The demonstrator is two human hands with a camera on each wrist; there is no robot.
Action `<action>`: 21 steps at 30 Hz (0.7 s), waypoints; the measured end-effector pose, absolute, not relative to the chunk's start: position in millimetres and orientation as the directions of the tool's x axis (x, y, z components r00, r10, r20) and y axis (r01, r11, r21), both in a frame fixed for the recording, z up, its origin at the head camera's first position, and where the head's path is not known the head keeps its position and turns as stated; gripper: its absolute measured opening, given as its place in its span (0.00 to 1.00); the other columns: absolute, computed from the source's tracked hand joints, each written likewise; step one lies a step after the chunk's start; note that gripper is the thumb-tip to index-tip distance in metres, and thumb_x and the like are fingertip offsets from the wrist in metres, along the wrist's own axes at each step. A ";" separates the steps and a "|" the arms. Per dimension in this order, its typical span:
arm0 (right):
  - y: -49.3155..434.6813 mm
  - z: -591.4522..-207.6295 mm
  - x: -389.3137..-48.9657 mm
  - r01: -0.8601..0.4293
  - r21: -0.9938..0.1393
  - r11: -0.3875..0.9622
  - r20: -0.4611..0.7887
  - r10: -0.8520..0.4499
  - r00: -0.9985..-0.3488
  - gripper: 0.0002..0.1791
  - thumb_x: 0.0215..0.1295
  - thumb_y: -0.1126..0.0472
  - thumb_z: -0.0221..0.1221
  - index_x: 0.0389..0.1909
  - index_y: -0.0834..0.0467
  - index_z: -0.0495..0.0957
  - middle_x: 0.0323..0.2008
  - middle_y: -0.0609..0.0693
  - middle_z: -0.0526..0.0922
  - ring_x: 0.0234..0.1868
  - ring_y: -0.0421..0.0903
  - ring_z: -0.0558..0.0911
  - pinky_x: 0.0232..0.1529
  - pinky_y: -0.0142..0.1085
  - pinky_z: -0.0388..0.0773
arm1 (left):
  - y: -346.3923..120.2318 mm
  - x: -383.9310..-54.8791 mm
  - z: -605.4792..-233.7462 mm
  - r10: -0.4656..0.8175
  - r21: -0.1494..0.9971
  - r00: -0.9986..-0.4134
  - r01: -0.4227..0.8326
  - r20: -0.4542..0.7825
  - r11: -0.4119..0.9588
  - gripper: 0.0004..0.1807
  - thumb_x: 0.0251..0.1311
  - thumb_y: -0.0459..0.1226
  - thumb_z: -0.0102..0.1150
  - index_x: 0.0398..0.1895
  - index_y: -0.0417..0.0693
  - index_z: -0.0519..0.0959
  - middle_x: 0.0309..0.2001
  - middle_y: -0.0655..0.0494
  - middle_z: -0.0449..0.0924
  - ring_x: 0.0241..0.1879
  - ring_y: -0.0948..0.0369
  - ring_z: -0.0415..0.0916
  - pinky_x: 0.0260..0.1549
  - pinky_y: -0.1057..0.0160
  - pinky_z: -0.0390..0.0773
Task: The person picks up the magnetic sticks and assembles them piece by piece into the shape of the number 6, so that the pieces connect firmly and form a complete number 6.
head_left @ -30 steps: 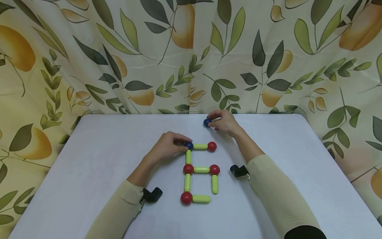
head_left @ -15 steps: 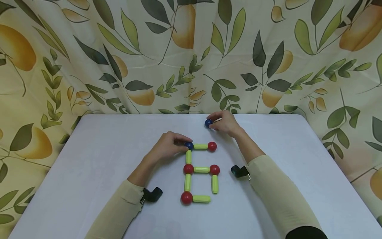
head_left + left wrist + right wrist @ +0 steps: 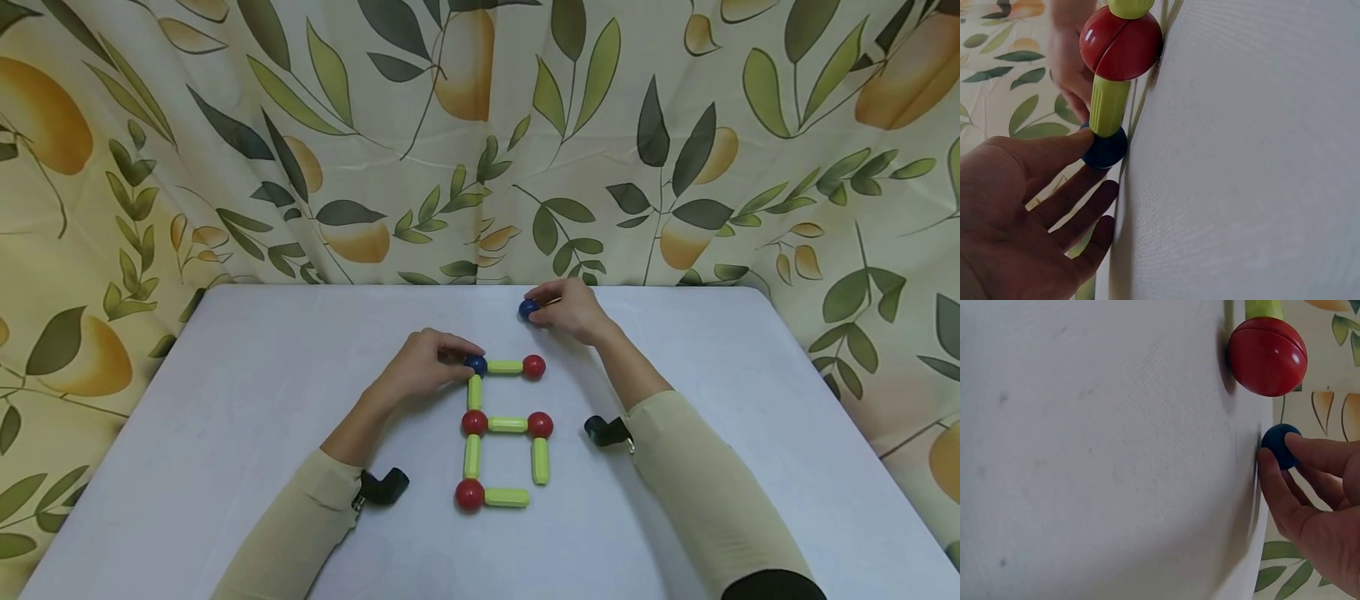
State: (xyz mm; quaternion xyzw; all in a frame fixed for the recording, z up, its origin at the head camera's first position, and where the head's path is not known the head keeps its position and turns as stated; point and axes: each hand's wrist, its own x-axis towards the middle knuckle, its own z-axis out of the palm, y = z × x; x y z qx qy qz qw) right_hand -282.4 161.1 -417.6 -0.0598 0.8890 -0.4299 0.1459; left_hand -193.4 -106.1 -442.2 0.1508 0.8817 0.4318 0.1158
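Note:
Red and blue balls joined by yellow-green rods form a figure flat on the table. My left hand (image 3: 420, 367) pinches the blue ball (image 3: 1105, 149) at the figure's upper left corner, thumb on one side and fingers on the other. Beyond the figure, near the table's far edge, my right hand (image 3: 573, 312) pinches a loose blue ball (image 3: 1280, 445) between thumb and fingers. Closest to that hand is the red ball (image 3: 533, 367) at the end of the top rod (image 3: 505, 367). Lower down are a middle-left red ball (image 3: 475, 422), a middle-right one (image 3: 540, 425) and a bottom-left one (image 3: 470, 495).
The right rod (image 3: 541, 462) and the bottom rod (image 3: 507, 497) each have one free end at the figure's lower right. The white table (image 3: 225, 400) runs back to a patterned curtain (image 3: 420, 167). Black wrist cameras (image 3: 384, 487) are worn at both sleeves.
My right hand has shifted slightly to the right with the loose blue ball. The left hand keeps its hold on the corner ball, and the figure looks the same.

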 end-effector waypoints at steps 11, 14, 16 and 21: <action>177.4 -414.6 -272.9 0.020 -0.765 0.644 -0.208 -0.217 -0.954 0.21 0.68 0.65 0.66 0.62 0.61 0.82 0.61 0.61 0.80 0.62 0.59 0.74 0.62 0.46 0.74 | -105.8 -194.1 -443.2 0.359 0.790 -0.931 0.168 -0.070 0.589 0.16 0.63 0.34 0.71 0.53 0.57 0.89 0.53 0.59 0.88 0.53 0.59 0.81 0.57 0.57 0.82; 183.0 -413.8 -267.6 0.025 -0.768 0.640 -0.214 -0.219 -0.952 0.21 0.68 0.65 0.66 0.62 0.61 0.81 0.62 0.62 0.80 0.61 0.59 0.76 0.60 0.45 0.75 | -105.5 -193.4 -442.6 0.359 0.792 -0.930 0.166 -0.071 0.587 0.16 0.63 0.34 0.72 0.53 0.57 0.89 0.53 0.59 0.88 0.54 0.58 0.81 0.58 0.57 0.82; 186.7 -412.9 -263.3 0.039 -0.775 0.630 -0.226 -0.219 -0.949 0.21 0.68 0.65 0.66 0.62 0.61 0.81 0.62 0.62 0.79 0.61 0.58 0.76 0.59 0.43 0.76 | -105.3 -192.7 -441.9 0.359 0.795 -0.930 0.164 -0.073 0.585 0.16 0.63 0.34 0.72 0.53 0.57 0.89 0.53 0.59 0.88 0.54 0.58 0.81 0.58 0.57 0.82; 195.3 -410.0 -250.3 0.056 -0.787 0.615 -0.244 -0.227 -0.943 0.21 0.68 0.64 0.67 0.62 0.61 0.81 0.63 0.62 0.79 0.60 0.58 0.78 0.55 0.36 0.80 | -104.9 -191.5 -441.0 0.360 0.792 -0.930 0.166 -0.072 0.587 0.16 0.63 0.34 0.71 0.53 0.56 0.89 0.54 0.58 0.88 0.53 0.58 0.81 0.57 0.57 0.82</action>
